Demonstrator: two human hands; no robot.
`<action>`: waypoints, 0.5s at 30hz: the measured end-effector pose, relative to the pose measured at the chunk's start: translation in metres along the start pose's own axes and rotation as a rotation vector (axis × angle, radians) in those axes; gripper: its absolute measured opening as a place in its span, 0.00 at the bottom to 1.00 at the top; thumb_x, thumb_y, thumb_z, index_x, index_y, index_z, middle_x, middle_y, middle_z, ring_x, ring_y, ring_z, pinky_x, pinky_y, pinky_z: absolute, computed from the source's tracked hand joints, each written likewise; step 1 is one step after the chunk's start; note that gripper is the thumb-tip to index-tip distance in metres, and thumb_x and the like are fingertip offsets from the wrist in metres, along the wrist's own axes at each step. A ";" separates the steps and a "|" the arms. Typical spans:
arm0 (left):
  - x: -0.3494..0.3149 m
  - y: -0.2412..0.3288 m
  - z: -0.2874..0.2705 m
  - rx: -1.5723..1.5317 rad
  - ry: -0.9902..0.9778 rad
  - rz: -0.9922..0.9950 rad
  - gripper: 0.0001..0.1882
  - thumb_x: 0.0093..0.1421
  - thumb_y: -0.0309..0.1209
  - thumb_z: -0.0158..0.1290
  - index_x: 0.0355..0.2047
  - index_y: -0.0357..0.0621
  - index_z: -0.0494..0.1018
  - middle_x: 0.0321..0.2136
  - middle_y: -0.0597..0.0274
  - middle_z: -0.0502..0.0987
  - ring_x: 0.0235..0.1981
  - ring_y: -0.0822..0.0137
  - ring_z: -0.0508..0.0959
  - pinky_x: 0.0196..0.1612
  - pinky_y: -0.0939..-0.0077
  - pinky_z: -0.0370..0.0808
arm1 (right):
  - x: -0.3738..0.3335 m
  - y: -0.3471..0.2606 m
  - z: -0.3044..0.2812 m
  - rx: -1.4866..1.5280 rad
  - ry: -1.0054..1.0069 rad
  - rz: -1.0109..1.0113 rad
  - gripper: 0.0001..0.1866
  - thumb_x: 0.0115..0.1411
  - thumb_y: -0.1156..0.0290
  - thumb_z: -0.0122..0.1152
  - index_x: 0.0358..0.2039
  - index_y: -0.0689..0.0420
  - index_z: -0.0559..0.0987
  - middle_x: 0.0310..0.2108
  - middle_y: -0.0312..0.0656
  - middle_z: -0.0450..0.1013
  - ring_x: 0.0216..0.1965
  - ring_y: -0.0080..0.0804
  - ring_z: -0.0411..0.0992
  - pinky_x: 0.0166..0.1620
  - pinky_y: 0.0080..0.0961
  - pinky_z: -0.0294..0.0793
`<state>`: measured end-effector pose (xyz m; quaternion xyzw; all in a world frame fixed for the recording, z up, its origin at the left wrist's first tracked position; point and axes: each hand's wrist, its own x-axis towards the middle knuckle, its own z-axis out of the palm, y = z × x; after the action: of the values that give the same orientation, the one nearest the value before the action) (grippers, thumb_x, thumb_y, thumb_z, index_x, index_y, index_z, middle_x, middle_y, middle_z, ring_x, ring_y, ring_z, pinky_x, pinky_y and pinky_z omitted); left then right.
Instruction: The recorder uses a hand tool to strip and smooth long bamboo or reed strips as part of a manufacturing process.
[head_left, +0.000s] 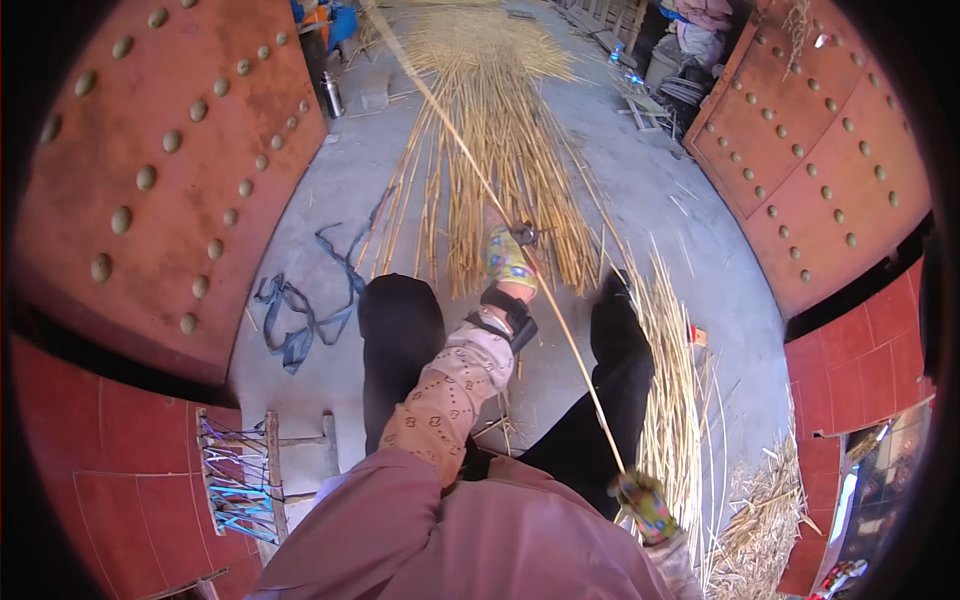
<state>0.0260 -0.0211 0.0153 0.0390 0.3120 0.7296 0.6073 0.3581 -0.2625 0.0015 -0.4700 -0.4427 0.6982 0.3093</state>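
Note:
In a patterned, multicoloured glove, my left hand (pixel 508 258) reaches out between my knees. It is closed on a small dark tool (pixel 523 234), whose exact kind I cannot make out. A long pale reed stalk (pixel 455 135) runs past the tool, slanting from the far upper left down toward my right side. My right hand (pixel 648 507), gloved in the same pattern, is closed around the stalk's near end beside my right thigh. Beyond my left hand, a spread pile of tan reed stalks (pixel 500 150) lies lengthwise on the concrete floor.
Pale stalks (pixel 668 400) lie along my right leg, with loose husks (pixel 760 520) nearby. Blue-grey strips of cloth (pixel 295 325) lie at left, near a corded wooden stool (pixel 242 475). Studded red doors (pixel 190 150) flank me. A metal flask (pixel 332 95) stands at far left.

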 end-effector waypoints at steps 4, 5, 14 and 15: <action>-0.009 -0.008 0.001 0.012 0.142 0.186 0.23 0.51 0.57 0.40 0.19 0.52 0.64 0.10 0.71 0.63 0.10 0.75 0.63 0.12 0.82 0.60 | 0.013 -0.019 -0.018 -0.411 -0.425 -0.206 0.12 0.51 0.71 0.53 0.37 0.61 0.71 0.25 0.43 0.70 0.17 0.18 0.64 0.18 0.13 0.61; -0.018 -0.016 0.000 -0.022 0.154 0.140 0.23 0.51 0.57 0.41 0.18 0.52 0.64 0.10 0.71 0.63 0.11 0.75 0.63 0.12 0.82 0.61 | 0.027 -0.050 0.016 -0.018 -0.159 0.321 0.14 0.54 0.65 0.50 0.38 0.61 0.70 0.20 0.37 0.68 0.15 0.16 0.61 0.16 0.12 0.58; -0.022 -0.027 -0.005 0.058 0.225 0.012 0.23 0.49 0.58 0.43 0.19 0.51 0.65 0.13 0.72 0.64 0.13 0.76 0.65 0.15 0.82 0.62 | 0.135 -0.064 0.067 -0.084 -0.257 0.032 0.10 0.55 0.65 0.48 0.31 0.59 0.68 0.14 0.33 0.60 0.11 0.17 0.58 0.10 0.13 0.52; 0.005 0.000 -0.040 -0.037 0.140 0.100 0.23 0.50 0.58 0.42 0.21 0.51 0.65 0.15 0.73 0.64 0.14 0.76 0.64 0.15 0.82 0.61 | 0.104 -0.068 0.075 -0.038 -0.294 0.135 0.11 0.53 0.64 0.50 0.32 0.58 0.69 0.15 0.32 0.63 0.12 0.15 0.58 0.12 0.11 0.53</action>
<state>0.0076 -0.0332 -0.0186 -0.0078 0.3376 0.7657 0.5474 0.2509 -0.1703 0.0361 -0.3969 -0.4638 0.7702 0.1846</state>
